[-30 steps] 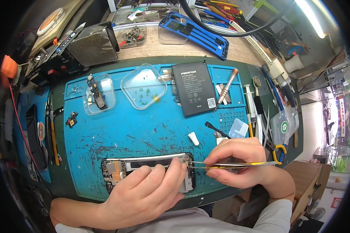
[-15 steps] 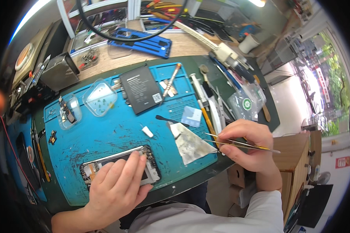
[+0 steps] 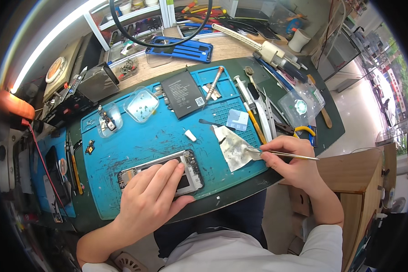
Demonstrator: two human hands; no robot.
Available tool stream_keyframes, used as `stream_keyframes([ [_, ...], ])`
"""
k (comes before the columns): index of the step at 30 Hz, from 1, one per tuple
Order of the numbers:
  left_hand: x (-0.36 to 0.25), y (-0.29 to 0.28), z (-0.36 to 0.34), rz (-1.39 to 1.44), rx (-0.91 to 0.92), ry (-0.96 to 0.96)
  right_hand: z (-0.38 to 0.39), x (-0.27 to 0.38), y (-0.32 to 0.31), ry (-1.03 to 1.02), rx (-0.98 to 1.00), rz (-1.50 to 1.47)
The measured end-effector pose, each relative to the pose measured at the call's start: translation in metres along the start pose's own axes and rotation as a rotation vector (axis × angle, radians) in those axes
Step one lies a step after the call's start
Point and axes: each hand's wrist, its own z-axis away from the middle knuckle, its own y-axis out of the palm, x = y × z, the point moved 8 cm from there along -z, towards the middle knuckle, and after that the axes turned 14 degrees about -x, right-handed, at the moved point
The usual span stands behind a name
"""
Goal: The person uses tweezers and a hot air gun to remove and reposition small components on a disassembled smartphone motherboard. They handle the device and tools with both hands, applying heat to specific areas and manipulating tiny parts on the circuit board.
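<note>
My left hand [image 3: 154,195] grips a disassembled phone [image 3: 194,177] lying on the blue repair mat [image 3: 104,177], fingers across its middle and thumb by the near edge, partly covering it. At the right of the mat, my right hand [image 3: 290,161] pinches metal tweezers [image 3: 299,157]; their tips are at a crumpled, stained white sheet [image 3: 232,152]. A small white cap [image 3: 190,135] lies between phone and sheet. A black battery [image 3: 179,95] and a slim screwdriver [image 3: 215,84] lie higher on the mat, beside clear containers [image 3: 140,104] of small parts.
Brushes, a syringe [image 3: 242,90], pliers [image 3: 303,130] and plastic bags [image 3: 294,104] crowd the right side. A blue phone holder [image 3: 181,51] sits on the wooden strip behind the mat. Electronic equipment [image 3: 93,84] stands back left, and a wooden cabinet [image 3: 344,172] is at right.
My right hand has moved from the phone rightward with the tweezers, to the stained sheet. My left hand has stayed on the phone. The head view has shifted.
</note>
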Motion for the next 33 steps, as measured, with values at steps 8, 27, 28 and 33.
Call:
stream_keyframes([
  [8,0.002,-0.022,-0.010,0.214,-0.186,-0.102,0.007,0.030,0.000,-0.017,0.016,-0.240],
  [27,-0.070,-0.026,0.006,0.276,-0.220,0.215,0.080,0.021,0.043,0.657,0.124,-1.129],
  [28,-0.056,-0.028,0.012,0.288,-0.184,0.110,0.070,0.014,0.026,0.502,0.042,-1.146],
  [33,0.015,-0.056,-0.030,-0.084,-0.422,-0.001,0.035,0.016,0.003,-0.017,-0.057,-0.671],
])
